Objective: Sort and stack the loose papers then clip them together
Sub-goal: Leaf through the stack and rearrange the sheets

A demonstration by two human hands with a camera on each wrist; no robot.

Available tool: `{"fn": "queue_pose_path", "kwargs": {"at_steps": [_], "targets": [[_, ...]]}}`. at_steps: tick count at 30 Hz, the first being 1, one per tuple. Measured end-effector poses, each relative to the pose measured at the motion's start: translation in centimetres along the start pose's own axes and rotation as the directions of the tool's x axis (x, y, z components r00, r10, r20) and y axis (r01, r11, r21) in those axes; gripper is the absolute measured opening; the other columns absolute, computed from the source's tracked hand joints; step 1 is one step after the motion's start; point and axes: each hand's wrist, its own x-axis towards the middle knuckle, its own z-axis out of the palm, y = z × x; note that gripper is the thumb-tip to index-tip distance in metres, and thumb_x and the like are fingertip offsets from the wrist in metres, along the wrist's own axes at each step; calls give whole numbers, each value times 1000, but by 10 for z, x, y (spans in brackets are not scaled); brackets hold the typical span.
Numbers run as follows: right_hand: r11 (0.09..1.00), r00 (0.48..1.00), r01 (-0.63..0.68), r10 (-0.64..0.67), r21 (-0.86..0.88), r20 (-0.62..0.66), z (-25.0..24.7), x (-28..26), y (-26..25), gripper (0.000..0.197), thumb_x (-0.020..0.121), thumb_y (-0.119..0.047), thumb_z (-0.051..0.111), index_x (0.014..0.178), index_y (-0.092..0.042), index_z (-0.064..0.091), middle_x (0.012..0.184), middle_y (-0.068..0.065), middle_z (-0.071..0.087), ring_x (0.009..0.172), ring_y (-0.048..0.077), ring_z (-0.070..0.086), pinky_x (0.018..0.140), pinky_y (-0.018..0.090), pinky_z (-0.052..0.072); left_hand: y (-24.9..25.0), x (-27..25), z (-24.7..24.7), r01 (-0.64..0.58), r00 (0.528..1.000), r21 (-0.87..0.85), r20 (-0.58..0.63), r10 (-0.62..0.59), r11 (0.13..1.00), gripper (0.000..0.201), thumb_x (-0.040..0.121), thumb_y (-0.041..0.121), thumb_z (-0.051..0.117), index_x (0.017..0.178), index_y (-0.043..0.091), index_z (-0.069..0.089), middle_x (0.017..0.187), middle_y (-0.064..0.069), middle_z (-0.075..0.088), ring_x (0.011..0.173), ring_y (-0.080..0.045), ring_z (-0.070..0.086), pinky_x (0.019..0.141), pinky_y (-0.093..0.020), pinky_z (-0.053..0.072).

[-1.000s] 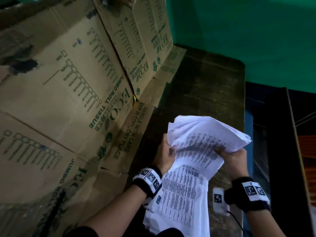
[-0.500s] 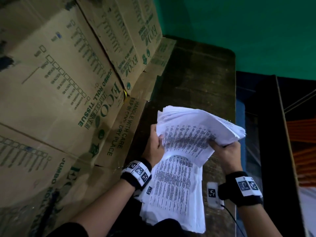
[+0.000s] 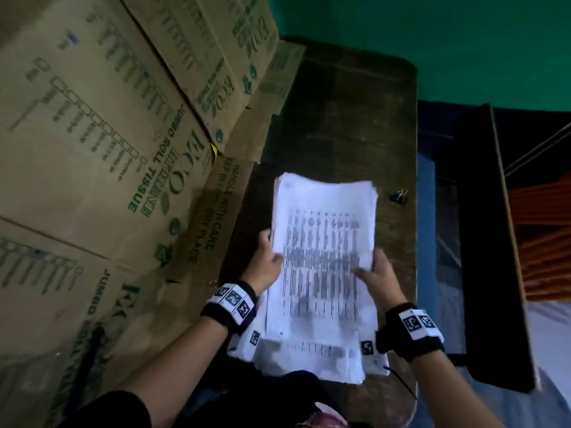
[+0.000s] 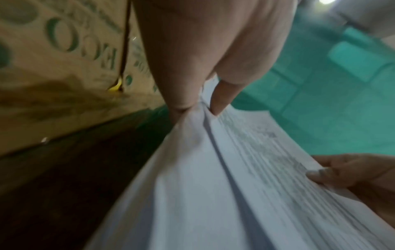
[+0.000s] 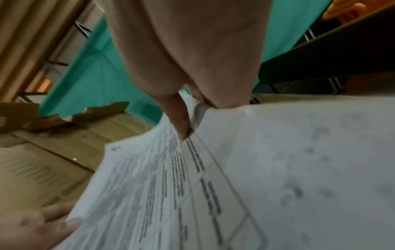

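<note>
Half a second ago the upper sheaf of papers (image 3: pixel 324 230) was bent and fanned in the air; now it lies flatter over the lower sheets, edges closer to square, so stacking looks nearly done and clipping is probably next. The left hand (image 3: pixel 268 263) pinches the pile's 9 o'clock edge, and the right hand (image 3: pixel 378 274) grips its 3 o'clock edge. The white, densely printed sheets sit mid-counter (image 3: pixel 346 125). A binder clip (image 3: pixel 399 196) waits at 2 o'clock of the pile.
</note>
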Motion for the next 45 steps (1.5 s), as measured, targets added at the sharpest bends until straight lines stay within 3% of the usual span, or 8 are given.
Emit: {"fn": "queue_pose_path", "kwargs": {"at_steps": [6, 10, 15, 26, 31, 35, 38, 45], "targets": [[945, 972, -196, 222, -261, 72, 36, -6, 59, 56, 86, -5, 66, 133, -4, 35, 130, 15, 53, 118, 30, 53, 99, 39, 44, -63, -15, 24, 246, 962, 196, 74, -264, 949, 52, 95, 4, 42, 143, 9, 23, 144, -15, 35, 131, -29, 38, 102, -26, 27], [771, 961, -218, 275, -598, 5, 37, -7, 70, 75, 84, -36, 69, 139, -4, 29, 145, 22, 32, 135, 38, 30, 105, 48, 34, -78, -14, 24, 340, 913, 462, 49, -406, 819, 53, 96, 26, 48, 140, 6, 28, 145, -21, 19, 136, -43, 21, 113, -40, 21], [751, 892, -442, 424, -491, -156, 38, -7, 78, 77, 94, -51, 44, 148, -4, 14, 154, 23, 9, 141, 41, 9, 114, 53, 19, -78, -29, 33, 359, 875, 499, 115, -471, 789, 75, 95, 42, 47, 150, 8, 8, 154, -16, -1, 143, -40, 4, 116, -45, 14], [743, 864, -503, 442, -442, -242, 57, -31, 84, 85, 79, -49, 67, 137, -3, 25, 145, 17, 21, 137, 34, 17, 106, 59, 26, -79, -47, 67, 403, 883, 545, -20, -469, 735, 88, 81, 47, 60, 146, 17, 8, 140, -7, 11, 129, -33, 18, 102, -52, 31], [817, 884, -467, 415, -339, -217, 63, -14, 88, 79, 79, -40, 71, 131, 4, 30, 137, 24, 41, 128, 37, 40, 104, 46, 37, -68, -39, 72, 511, 840, 425, -64, -539, 747, 89, 80, 31, 64, 147, 12, 8, 144, -14, 14, 133, -38, 19, 109, -49, 28], [836, 838, -544, 546, 66, -3, 29, 1, 94, 56, 70, -25, 82, 105, 2, 49, 105, 22, 63, 99, 35, 63, 92, 56, 50, -87, -19, 48, 589, 799, 156, 33, -600, 793, 91, 75, 26, 73, 144, 1, 19, 143, -16, 37, 130, -34, 41, 104, -36, 38], [848, 823, -527, 526, -59, 213, 17, -3, 95, 55, 68, -15, 82, 115, -1, 57, 103, 17, 70, 99, 35, 65, 94, 61, 47, -97, -15, 43, 622, 767, 60, 157, -623, 781, 89, 64, 36, 80, 136, 3, 38, 131, -10, 50, 117, -26, 50, 98, -35, 44], [988, 994, -88, 94, -124, 48, 6, -25, 53, 32, 73, 11, 72, 95, -11, 62, 95, 9, 69, 91, 28, 68, 84, 37, 55, -73, -19, 48, 225, 974, -52, 33, -224, 973, 38, 80, 5, 71, 116, 10, 60, 115, -7, 68, 107, -24, 64, 96, -37, 50]]}}
